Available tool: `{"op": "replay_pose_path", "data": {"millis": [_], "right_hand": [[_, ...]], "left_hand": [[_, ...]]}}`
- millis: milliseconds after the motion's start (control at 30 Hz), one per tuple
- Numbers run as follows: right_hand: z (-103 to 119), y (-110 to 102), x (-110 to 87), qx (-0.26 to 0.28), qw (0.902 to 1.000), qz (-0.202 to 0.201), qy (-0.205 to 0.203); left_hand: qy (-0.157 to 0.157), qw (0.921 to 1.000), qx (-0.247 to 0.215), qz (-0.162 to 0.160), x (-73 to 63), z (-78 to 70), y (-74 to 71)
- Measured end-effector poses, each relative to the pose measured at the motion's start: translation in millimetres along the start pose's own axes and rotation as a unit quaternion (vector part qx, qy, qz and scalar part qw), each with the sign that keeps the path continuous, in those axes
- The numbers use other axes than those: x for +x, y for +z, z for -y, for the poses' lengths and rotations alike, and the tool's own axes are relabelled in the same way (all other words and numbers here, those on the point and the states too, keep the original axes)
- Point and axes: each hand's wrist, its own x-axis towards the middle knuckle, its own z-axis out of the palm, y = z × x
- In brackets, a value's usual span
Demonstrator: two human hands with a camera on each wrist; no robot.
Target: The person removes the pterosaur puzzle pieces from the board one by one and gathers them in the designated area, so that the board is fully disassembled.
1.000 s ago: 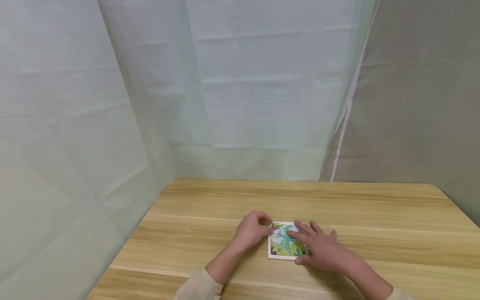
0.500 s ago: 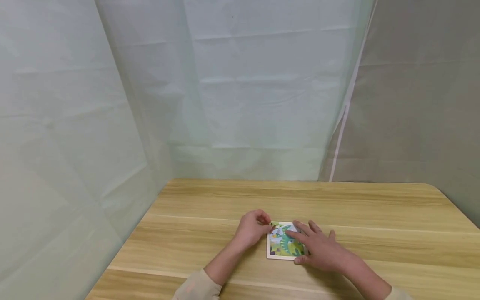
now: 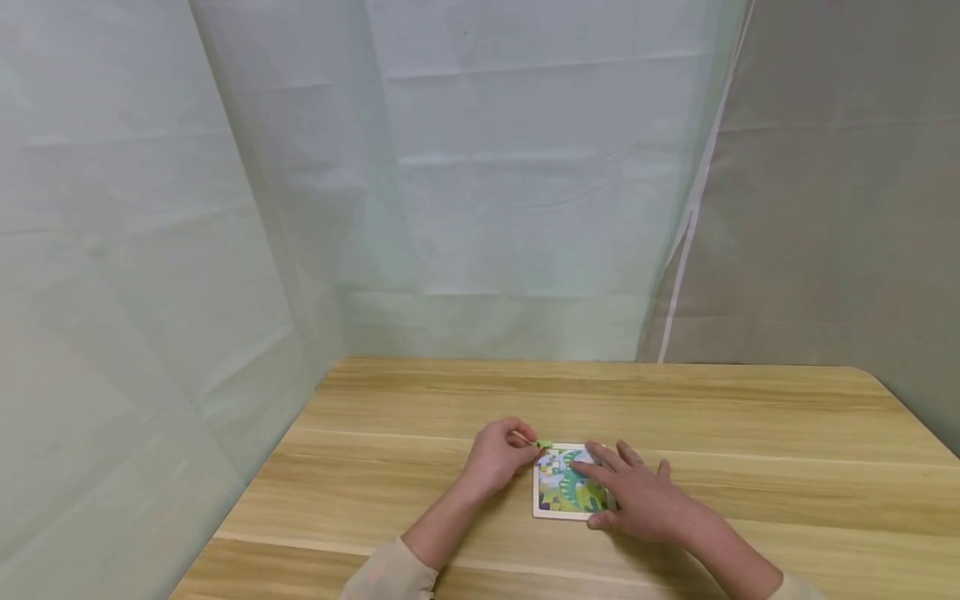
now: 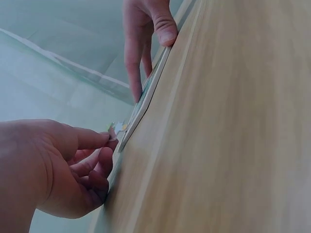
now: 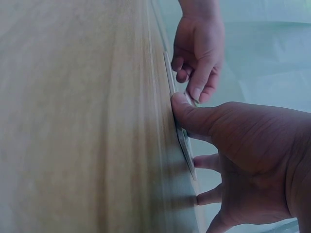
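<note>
Puzzle piece, partly green, is pinched between thumb and finger of the left hand, at the far left corner of the picture puzzle. The right hand, fingers spread wide, rests on the puzzle's right side. Beneath is a wooden table; pale sheets hang beyond.

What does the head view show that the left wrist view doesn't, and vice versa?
Head only: both pale sleeves and the dinosaur-like picture on the puzzle.
Left wrist only: the puzzle seen edge-on, and the left hand's lower fingers clearly curled.
Both: the left hand pinching a small piece, the right hand touching the puzzle, the wooden table.
</note>
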Motion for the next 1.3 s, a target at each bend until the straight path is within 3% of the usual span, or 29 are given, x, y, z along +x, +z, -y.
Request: {"op": "replay_pose_path", "data": {"millis": [400,800,1300], "right_hand": [[-1.1,1.4,-0.3,-0.006,1.0000,0.001,0.003],[-1.4,-0.2,-1.5,0.009,1.0000,0.001,-0.002],[-1.0,-1.4,-0.5,0.008,0.9999,0.006,0.002]], "left_hand": [[-0.001,0.9995,-0.024,-0.019,0.0,13.5,-21.3],[-0.017,0.9988,0.011,-0.045,-6.0,25.7,-50.7],[-0.029,0.9964,0.036,-0.071,-13.2,35.2,-73.6]]}}
